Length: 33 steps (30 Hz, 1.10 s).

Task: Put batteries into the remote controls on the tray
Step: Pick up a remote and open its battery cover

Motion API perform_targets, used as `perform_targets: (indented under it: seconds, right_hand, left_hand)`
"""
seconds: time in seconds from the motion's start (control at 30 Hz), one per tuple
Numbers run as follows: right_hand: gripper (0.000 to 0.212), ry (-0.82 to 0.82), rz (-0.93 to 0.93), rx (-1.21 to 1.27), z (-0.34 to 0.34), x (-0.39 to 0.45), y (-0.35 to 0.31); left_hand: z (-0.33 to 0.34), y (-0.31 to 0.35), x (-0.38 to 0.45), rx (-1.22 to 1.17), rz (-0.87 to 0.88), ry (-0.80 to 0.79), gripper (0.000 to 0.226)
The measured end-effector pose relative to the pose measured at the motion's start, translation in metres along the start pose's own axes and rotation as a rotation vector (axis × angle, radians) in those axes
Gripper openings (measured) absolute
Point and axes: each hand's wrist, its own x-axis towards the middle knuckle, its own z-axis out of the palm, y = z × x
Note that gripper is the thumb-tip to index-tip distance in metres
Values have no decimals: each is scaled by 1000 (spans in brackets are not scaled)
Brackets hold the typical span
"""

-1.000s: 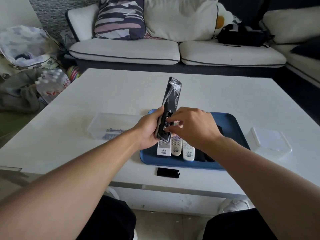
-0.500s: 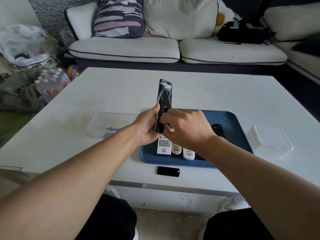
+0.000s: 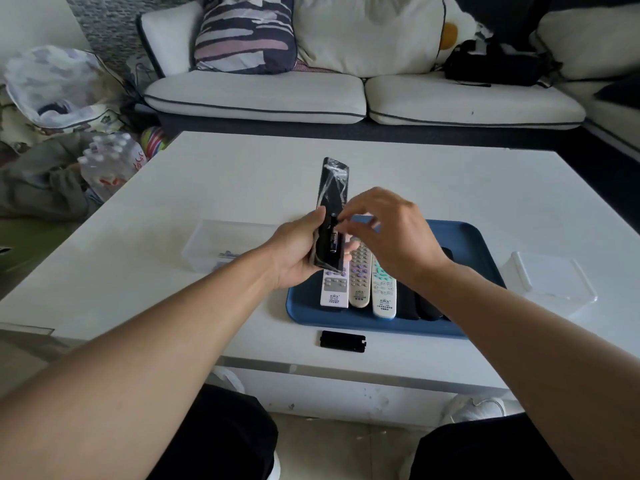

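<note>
While the left hand [image 3: 298, 252] grips the black remote [image 3: 330, 216] by its lower end, back side up and tilted away over the near-left part of the blue tray [image 3: 464, 244], the right hand [image 3: 388, 230] hovers at the open battery bay with its fingers loosely curled, fingertips just beside the bay. Whether those fingertips pinch anything I cannot tell; they look to be touching or just leaving the battery [image 3: 334, 241], which lies lengthwise in the bay with its label showing.

The step in hand seems to be seating this cell. To do it well, the left hand should keep the remote steady and slightly tipped so the cell does not roll out. The spring end should be pressed first, then the other end pushed down flat until it sits below the bay's edge. Polarity marks are too small to read here, so they are worth checking by eye before pressing. If the bay takes two cells, the second would probably come from the clear box [image 3: 221, 244] on the worktop [image 3: 242, 168], left of the tray, where small items lie.

The battery cover [image 3: 343, 341] lies on the worktop just in front of the tray, within easy reach for closing. Three light remotes [image 3: 358, 282] lie side by side on the tray beneath the hands, with dark ones beside them partly hidden by the right arm. A clear lid [image 3: 550, 282] sits to the right.
</note>
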Motion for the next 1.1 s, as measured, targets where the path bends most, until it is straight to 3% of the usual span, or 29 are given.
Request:
perform_targets:
  seconds: [0.1,0.23,0.3,0.4,0.5,0.57,0.7,0.93,1.1]
  right_hand:
    - [6,49,317,240,0,0,-1]
    - [26,-42,599,644,2,2,-1]
    - [36,-122,663,682,5,1,-3]
    - [40,-135,621,468,7,-4,-7]
    - [37,-61,371,97,9,-6,-11]
    - [31,-11,244,-25,12,-6,-10]
    - [18,25,187,-64,16,-6,-5]
    - [19,39,174,-120,14,-6,-4]
    - [17,-40,182,-164,11,-4,-2]
  left_hand:
    - [0,-1,3,-9,76,10,32]
    - [1,-2,6,19,150,6,22]
    - [1,-3,8,39,162,4,16]
    - [7,-4,6,30,149,-12,19]
    - [10,-4,6,32,122,-17,22]
    - [10,-3,5,28,107,2,23]
    - [9,-1,4,-24,74,1,25]
    - [8,-4,5,-64,57,22,22]
    - [7,-4,4,6,72,6,22]
